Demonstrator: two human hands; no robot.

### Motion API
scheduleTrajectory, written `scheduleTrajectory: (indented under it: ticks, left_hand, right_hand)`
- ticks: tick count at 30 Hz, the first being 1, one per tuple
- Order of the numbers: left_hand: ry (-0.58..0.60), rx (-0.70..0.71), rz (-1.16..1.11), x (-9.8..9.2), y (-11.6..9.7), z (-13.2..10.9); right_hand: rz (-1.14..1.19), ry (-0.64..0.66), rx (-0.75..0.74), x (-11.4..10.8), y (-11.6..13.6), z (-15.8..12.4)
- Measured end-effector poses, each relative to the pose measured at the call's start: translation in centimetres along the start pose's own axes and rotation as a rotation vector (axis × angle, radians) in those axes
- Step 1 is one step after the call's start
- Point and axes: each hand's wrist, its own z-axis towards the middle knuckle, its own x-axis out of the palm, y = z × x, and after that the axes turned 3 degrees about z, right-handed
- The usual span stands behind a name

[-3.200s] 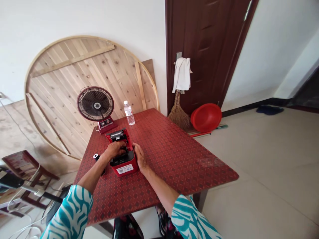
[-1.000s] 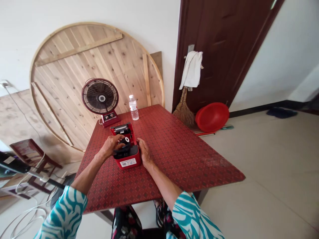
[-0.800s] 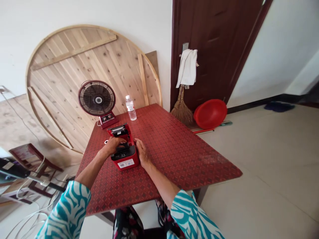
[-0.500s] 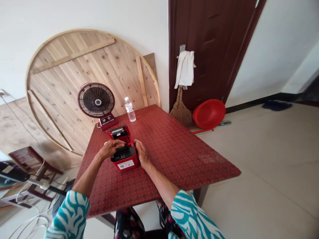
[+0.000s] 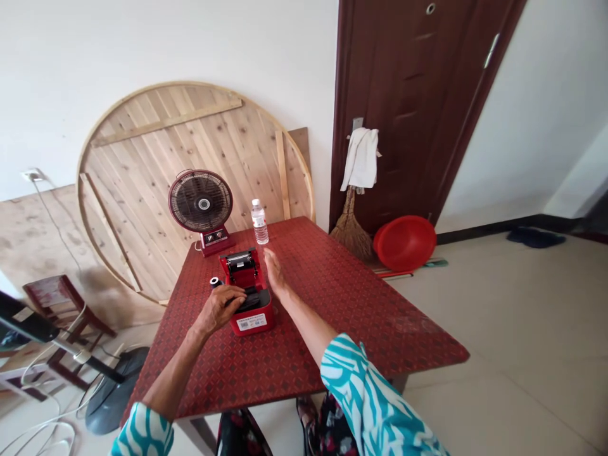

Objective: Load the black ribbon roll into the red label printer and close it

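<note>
A small red printer (image 5: 255,323), with a white label on its front, stands on the red patterned table (image 5: 342,316). Its lid (image 5: 240,261) is tipped up and back, baring a roller on the underside. My left hand (image 5: 222,307) reaches over the left side, thumb and fingertips pinched on a black part (image 5: 254,299) at the top front; my fingers hide some of it. Just behind that hand is a dark roll with a white end (image 5: 215,282). Fingers outstretched, my right hand (image 5: 275,272) is held along the printer's right side and holds nothing.
Behind the printer are a fan (image 5: 203,206) and a water bottle (image 5: 259,223). A round wooden board (image 5: 166,152) leans on the wall. By the door stand a broom (image 5: 350,231) and a red basin (image 5: 407,244). A chair (image 5: 52,301) and loose cables are at left.
My left hand has drawn back toward the printer's left front edge, and the dark roll behind it now shows. My right hand has moved slightly farther back. The whole view has shifted.
</note>
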Motion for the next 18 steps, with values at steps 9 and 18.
scheduleTrajectory:
  ticks: [9,18]
  left_hand:
    - [-0.25,0.103,0.317,0.1,-0.8,-0.6]
    - [-0.281,-0.159,0.135,1.4,0.2,-2.7]
  right_hand:
    - [-0.118,0.143,-0.163,-1.1,2.2,-2.5]
    - [-0.121,0.086,-0.25,-2.7,0.5,-6.6]
